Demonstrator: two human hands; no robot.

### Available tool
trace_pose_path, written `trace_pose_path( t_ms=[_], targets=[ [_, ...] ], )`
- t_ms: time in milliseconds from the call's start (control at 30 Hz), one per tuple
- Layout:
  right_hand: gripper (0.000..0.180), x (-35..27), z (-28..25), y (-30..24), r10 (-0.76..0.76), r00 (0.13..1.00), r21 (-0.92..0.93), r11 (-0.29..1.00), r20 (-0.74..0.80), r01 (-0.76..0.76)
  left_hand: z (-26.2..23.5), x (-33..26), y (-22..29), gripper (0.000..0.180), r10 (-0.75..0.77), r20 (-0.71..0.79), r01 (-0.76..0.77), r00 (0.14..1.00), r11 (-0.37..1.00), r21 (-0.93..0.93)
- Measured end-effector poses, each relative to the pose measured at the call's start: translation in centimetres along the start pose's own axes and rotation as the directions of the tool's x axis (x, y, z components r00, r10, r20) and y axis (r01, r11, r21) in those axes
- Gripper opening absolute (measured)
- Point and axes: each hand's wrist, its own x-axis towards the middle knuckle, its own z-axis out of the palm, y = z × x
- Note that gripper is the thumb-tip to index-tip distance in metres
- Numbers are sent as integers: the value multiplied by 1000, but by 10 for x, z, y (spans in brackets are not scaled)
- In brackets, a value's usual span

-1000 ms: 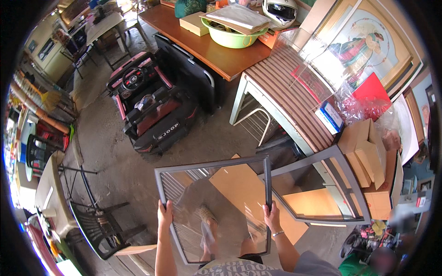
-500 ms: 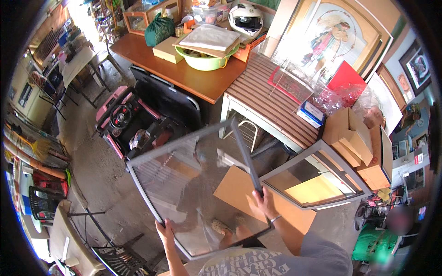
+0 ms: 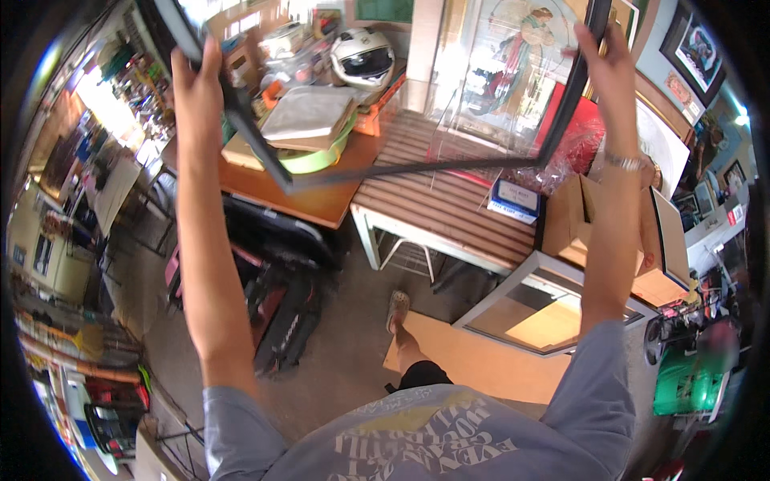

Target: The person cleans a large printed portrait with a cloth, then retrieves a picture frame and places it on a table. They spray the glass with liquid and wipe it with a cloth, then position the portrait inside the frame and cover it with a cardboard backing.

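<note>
A dark-framed clear pane [image 3: 425, 167] is held up in front of me at arm's length, its top running out of view. My left hand [image 3: 197, 80] grips its left side bar, and my right hand [image 3: 609, 76] grips the right one. Through the pane I see a striped table [image 3: 401, 210], a framed picture of a robed figure [image 3: 521, 40] and a white helmet [image 3: 362, 62]. Lower right, a second grey-framed pane [image 3: 501, 309] leans near the cardboard boxes [image 3: 565, 220].
A brown table [image 3: 321, 204] bears a green basin [image 3: 321, 160] with flat sheets on it. A blue and white box [image 3: 513, 199] sits on the striped table. On the floor lie a tan board [image 3: 449, 353] and a black bag [image 3: 289, 329], beside a pink ride-on toy car [image 3: 172, 276].
Both hands have lifted the framed pane from low over the floor, up and away from me, in front of the tables. My arms are now stretched out, and a foot shows farther forward.
</note>
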Motion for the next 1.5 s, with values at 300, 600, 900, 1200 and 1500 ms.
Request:
trace_pose_path(
  t_ms=[300,600,900,1200,1500],
  targets=[
    [40,182,21,200,36,996,-229,972,-81,-53,273,249,-139,34,-4,322,21,947,999,-48],
    [40,165,10,446,81,994,-366,925,-73,-103,452,231,-329,41,-139,586,308,799,930,-200],
    [41,88,8,524,320,947,-552,785,-29,-283,508,167,-442,31,-263,694,340,670,940,29],
    [37,37,4,577,336,941,-513,802,-33,-304,532,119,-466,33,-411,743,417,529,888,194],
    [38,-7,6,602,506,862,-576,694,-36,-431,535,84,-493,41,-526,752,432,398,830,352]
  ],
)
